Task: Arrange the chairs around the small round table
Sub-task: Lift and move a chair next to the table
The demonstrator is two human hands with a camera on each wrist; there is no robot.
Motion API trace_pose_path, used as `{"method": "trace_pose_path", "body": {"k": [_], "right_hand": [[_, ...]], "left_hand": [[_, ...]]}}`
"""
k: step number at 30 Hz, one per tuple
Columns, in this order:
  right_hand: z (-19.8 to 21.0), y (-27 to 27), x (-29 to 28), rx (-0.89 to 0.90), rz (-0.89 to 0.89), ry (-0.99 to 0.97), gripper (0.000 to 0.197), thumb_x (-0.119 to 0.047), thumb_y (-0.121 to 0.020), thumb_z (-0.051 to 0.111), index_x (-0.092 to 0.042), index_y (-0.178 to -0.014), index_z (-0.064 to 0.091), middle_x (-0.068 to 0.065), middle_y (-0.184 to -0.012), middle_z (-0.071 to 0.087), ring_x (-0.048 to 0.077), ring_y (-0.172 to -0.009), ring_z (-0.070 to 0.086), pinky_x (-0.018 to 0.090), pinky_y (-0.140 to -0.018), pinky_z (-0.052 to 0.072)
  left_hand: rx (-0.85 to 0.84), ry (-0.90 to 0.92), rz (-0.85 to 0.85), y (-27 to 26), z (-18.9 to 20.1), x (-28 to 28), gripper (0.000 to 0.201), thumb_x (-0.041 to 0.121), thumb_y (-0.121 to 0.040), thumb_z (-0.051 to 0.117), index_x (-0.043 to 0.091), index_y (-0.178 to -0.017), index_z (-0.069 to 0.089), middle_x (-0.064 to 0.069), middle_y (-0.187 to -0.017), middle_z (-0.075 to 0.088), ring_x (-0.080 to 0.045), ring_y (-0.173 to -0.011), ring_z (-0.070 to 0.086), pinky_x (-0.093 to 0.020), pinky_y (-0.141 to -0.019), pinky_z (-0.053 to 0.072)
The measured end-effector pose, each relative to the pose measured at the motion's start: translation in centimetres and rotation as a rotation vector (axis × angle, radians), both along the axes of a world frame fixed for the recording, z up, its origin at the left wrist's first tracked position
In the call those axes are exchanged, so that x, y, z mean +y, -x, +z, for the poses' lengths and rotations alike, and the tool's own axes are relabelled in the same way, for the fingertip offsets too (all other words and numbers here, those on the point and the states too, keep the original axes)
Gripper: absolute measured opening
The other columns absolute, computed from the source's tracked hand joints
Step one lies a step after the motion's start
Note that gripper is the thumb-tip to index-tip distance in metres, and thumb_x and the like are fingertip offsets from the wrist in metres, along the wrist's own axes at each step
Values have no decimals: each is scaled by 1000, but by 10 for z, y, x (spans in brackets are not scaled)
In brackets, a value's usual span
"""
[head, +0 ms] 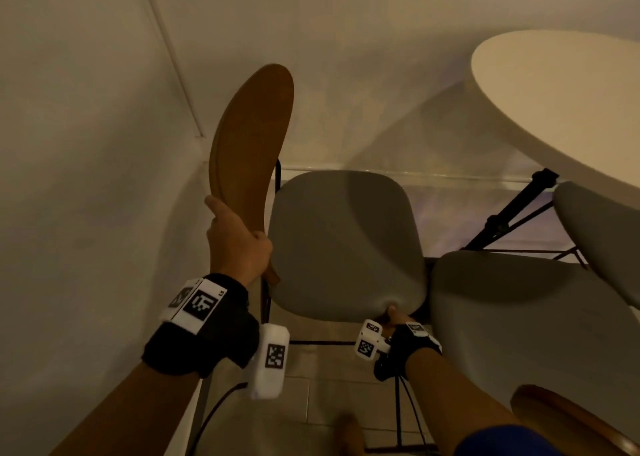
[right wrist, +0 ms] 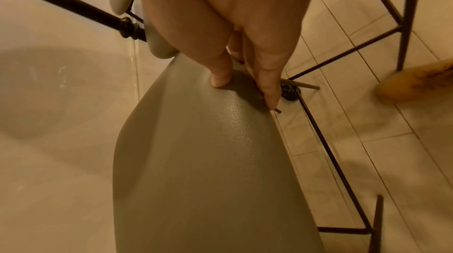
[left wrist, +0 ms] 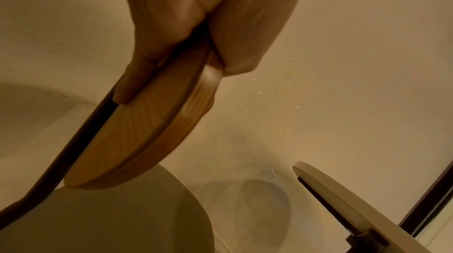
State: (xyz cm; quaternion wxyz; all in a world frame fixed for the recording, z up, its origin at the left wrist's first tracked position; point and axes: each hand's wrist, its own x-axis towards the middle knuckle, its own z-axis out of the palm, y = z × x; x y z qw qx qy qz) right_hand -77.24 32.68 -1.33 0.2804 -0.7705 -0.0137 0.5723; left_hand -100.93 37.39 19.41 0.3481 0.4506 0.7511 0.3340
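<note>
A chair with a grey padded seat (head: 346,244) and a curved wooden backrest (head: 249,143) stands close to the wall. My left hand (head: 239,244) grips the lower end of the backrest (left wrist: 147,133), thumb on one face and fingers on the other. My right hand (head: 393,317) pinches the front edge of the grey seat (right wrist: 208,160), thumb on top and fingers underneath. The small round white table (head: 561,102) is at the upper right, with its edge (left wrist: 343,199) visible in the left wrist view.
A second grey chair seat (head: 533,317) stands right beside the one held, and a third (head: 599,233) sits under the table's rim. The table's black leg (head: 512,209) slants down there. A wooden backrest (head: 568,421) shows at bottom right. The wall corner (head: 194,109) is close on the left.
</note>
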Motion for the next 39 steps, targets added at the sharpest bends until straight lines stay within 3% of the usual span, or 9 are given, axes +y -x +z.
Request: {"method": "trace_pose_path", "body": {"k": [5, 11, 16, 19, 25, 28, 33, 37, 39], "right_hand": [[-2, -1, 8, -40, 36, -36, 50, -43, -95, 41, -5, -124, 54, 13, -80, 59, 29, -67, 56, 31, -50, 41], [8, -9, 17, -15, 133, -13, 42, -33, -96, 40, -9, -127, 53, 15, -126, 56, 30, -93, 59, 34, -65, 50], [2, -8, 14, 19, 14, -16, 47, -45, -94, 40, -9, -119, 59, 16, -115, 63, 28, -73, 61, 25, -42, 46], [-5, -3, 1, 11, -29, -45, 48, -42, -94, 41, -4, -120, 57, 15, -100, 62, 28, -71, 57, 32, -56, 46], [-10, -6, -14, 159, -271, -212, 46, -17, -95, 46, -1, -138, 36, 14, -146, 39, 30, -130, 43, 32, -75, 49], [-2, -4, -9, 141, -238, -140, 50, -30, -94, 48, -1, -133, 42, 18, -132, 52, 33, -109, 56, 42, -86, 49], [22, -5, -2, 62, -173, -74, 27, -25, -85, 57, -5, -103, 57, 15, -85, 63, 30, -69, 57, 35, -55, 45], [0, 7, -16, 134, -254, -202, 38, -26, -92, 46, -5, -124, 48, 19, -128, 54, 36, -111, 53, 44, -80, 46], [-18, 4, -45, -14, -156, -165, 38, -24, -94, 48, 2, -122, 52, 19, -101, 61, 39, -98, 57, 47, -75, 48]], "left_hand": [[2, -11, -9, 1, 0, 12, 83, -3, -97, 50, 15, -157, -5, -23, -146, 46, -40, -126, 54, -48, -109, 45], [-1, -23, 3, -6, -4, 23, 85, -3, -96, 51, 16, -158, -4, -24, -146, 46, -41, -126, 55, -54, -108, 46], [-3, -25, -1, -8, -7, 20, 86, -3, -95, 52, 17, -157, -3, -25, -143, 48, -43, -122, 57, -54, -106, 49], [-3, -14, -17, -7, -10, 8, 88, -2, -95, 52, 15, -157, -8, -24, -144, 48, -42, -123, 57, -53, -106, 49], [-29, -14, -49, -7, -10, 2, 90, 0, -97, 52, 12, -156, -16, -25, -147, 45, -41, -127, 54, -50, -109, 47], [-17, -36, -40, -9, -15, 4, 92, -2, -95, 54, 11, -156, -13, -27, -142, 48, -43, -122, 57, -53, -105, 50], [-10, -35, -60, -5, -11, 21, 91, -1, -95, 52, 9, -156, -15, -26, -146, 45, -41, -128, 53, -51, -110, 46], [21, -34, -73, -2, -13, 17, 89, 1, -96, 51, 7, -155, -15, -28, -148, 43, -42, -129, 51, -49, -111, 44], [15, -39, -81, 0, -15, 17, 89, 1, -96, 51, 6, -155, -15, -28, -149, 42, -42, -132, 49, -49, -112, 42]]}}
